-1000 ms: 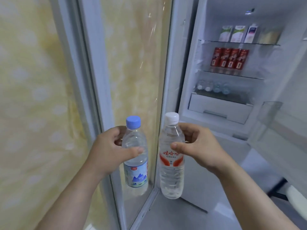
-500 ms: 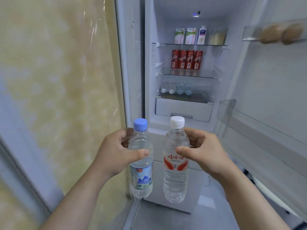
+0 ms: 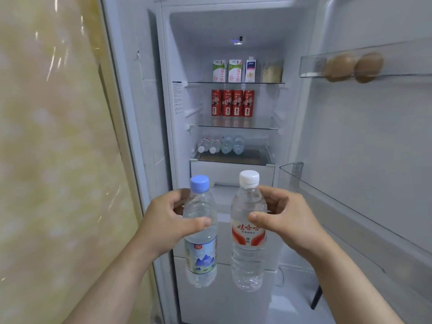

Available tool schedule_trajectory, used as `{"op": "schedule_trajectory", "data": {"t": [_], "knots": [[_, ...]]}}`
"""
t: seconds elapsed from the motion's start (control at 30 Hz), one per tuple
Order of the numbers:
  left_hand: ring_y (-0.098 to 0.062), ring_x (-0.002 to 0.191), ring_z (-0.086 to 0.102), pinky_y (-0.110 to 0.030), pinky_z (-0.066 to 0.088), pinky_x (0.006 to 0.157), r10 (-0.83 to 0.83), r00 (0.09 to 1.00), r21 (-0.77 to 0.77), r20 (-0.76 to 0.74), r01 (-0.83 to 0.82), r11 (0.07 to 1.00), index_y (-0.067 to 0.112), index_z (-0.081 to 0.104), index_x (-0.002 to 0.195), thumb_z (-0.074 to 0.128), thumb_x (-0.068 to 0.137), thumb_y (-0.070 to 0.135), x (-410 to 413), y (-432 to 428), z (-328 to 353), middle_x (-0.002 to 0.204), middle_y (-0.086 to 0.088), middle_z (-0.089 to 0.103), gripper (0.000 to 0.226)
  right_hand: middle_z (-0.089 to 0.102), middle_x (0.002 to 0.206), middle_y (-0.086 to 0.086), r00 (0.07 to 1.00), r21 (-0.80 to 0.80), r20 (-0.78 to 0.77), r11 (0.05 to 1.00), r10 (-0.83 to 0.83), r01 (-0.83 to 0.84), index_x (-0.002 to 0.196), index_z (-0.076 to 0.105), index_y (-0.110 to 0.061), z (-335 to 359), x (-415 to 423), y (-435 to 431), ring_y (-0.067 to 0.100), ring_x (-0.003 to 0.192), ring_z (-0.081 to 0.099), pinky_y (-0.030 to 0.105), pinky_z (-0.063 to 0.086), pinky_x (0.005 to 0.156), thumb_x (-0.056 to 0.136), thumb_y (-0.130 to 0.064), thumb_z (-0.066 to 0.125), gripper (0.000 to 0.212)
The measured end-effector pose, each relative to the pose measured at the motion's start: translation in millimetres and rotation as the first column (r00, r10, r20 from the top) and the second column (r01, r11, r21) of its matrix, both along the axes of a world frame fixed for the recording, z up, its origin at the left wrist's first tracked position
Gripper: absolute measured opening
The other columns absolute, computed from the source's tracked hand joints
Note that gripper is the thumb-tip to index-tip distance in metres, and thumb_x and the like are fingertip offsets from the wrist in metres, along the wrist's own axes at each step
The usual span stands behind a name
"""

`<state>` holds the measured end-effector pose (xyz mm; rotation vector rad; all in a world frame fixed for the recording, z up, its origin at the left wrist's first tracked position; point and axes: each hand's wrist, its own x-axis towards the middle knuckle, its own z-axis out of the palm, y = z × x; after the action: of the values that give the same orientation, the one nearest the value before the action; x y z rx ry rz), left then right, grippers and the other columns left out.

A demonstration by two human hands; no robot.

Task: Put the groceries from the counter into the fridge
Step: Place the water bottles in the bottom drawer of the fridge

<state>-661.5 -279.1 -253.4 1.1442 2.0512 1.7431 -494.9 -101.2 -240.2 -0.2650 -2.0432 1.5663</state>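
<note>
Fridge now faces me; left hand grips the blue-capped bottle, right hand the white-capped bottle, so I'd shelve both at twelve o'clock, singly.

My 2 bare forearms come up from the bottom corners of the view, the left forearm and the right forearm angling inward. My hands are level with each other, close together but not touching. My left hand grips the upper body of a clear plastic water bottle with a blue cap. The left thumb lies across its near side, pointing right, and the fingers wrap behind it. My right hand mirrors this on a clear plastic water bottle with a white cap and red label, with the right thumb pointing left. I hold both bottles upright.
</note>
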Motion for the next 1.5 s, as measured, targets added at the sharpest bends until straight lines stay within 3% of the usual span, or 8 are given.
{"op": "schedule_trajectory", "data": {"t": [0.4,0.53,0.67,0.9,1.0,1.07,1.2,1.5], "knots": [[-0.026,0.089,0.069,-0.034,0.057,0.078,-0.115,0.991,0.009,-0.069,0.116,0.993,0.04,0.071,0.099,0.083,0.05,0.037,-30,67,9,0.095,0.0,0.075,0.051,0.077,0.096,-0.004,0.995,0.022,0.06,0.997,-0.08,0.078,0.11,0.068,-0.022,5,-15,58,0.014,0.092,0.074,0.021,0.057,0.075,0.074,0.011,0.076,0.05],[-0.019,0.086,0.068,-0.019,0.051,0.071,-0.132,0.986,0.017,-0.1,0.134,0.991,0.043,0.07,0.1,0.082,0.049,0.041,-50,86,9,0.093,0.006,0.075,0.053,0.077,0.099,-0.003,0.994,0.016,0.07,0.996,-0.084,0.084,0.113,0.066,-0.025,8,-29,73,0.016,0.094,0.073,0.023,0.058,0.076,0.074,0.011,0.076,0.054],[-0.009,0.079,0.066,-0.014,0.048,0.068,-0.153,0.982,0.034,-0.111,0.157,0.987,0.049,0.068,0.099,0.081,0.046,0.043,-77,106,12,0.092,0.008,0.074,0.055,0.076,0.105,0.0,0.991,0.046,0.089,0.994,-0.105,0.101,0.117,0.066,-0.029,9,-54,87,0.02,0.1,0.072,0.04,0.056,0.09,0.069,0.002,0.081,0.059],[-0.006,0.079,0.066,-0.015,0.05,0.069,-0.189,0.974,0.029,-0.127,0.194,0.981,0.05,0.067,0.099,0.09,0.057,0.02,-138,144,15,0.092,0.013,0.073,0.056,0.074,0.11,-0.007,0.968,0.107,0.175,0.981,-0.179,0.162,0.117,0.067,-0.037,15,-106,114,0.016,0.104,0.07,0.048,0.054,0.096,0.067,-0.012,0.084,0.058],[-0.009,0.089,0.068,-0.023,0.052,0.075,-0.205,0.968,0.002,-0.145,0.207,0.978,0.048,0.066,0.105,0.087,0.051,0.036,-167,157,15,0.098,0.015,0.073,0.059,0.073,0.113,-0.01,0.956,0.146,0.207,0.973,-0.21,0.182,0.116,0.064,-0.048,17,-129,126,0.014,0.106,0.069,0.048,0.054,0.096,0.056,-0.032,0.085,0.066],[-0.011,0.092,0.068,-0.026,0.052,0.078,-0.226,0.961,-0.005,-0.157,0.228,0.974,0.05,0.065,0.106,0.084,0.049,0.044,-184,165,14,0.1,0.016,0.073,0.06,0.073,0.113,-0.01,0.95,0.166,0.221,0.969,-0.22,0.185,0.118,0.065,-0.044,18,-141,133,0.013,0.105,0.069,0.047,0.054,0.096,0.061,-0.025,0.085,0.064],[-0.01,0.087,0.067,-0.018,0.049,0.072,-0.256,0.953,0.006,-0.161,0.26,0.966,0.051,0.065,0.104,0.082,0.05,0.043,-210,178,13,0.097,0.012,0.073,0.058,0.074,0.112,-0.008,0.939,0.167,0.237,0.963,-0.249,0.213,0.125,0.063,-0.032,17,-161,144,0.014,0.104,0.07,0.048,0.054,0.096,0.07,-0.012,0.084,0.063],[-0.007,0.085,0.067,-0.024,0.051,0.074,-0.29,0.946,-0.004,-0.143,0.293,0.956,0.039,0.068,0.107,0.082,0.049,0.044,-240,214,8,0.095,0.016,0.073,0.06,0.071,0.118,-0.01,0.932,0.21,0.235,0.95,-0.277,0.23,0.132,0.057,-0.034,19,-192,168,0.015,0.108,0.068,0.048,0.054,0.095,0.064,-0.03,0.085,0.074]]}}
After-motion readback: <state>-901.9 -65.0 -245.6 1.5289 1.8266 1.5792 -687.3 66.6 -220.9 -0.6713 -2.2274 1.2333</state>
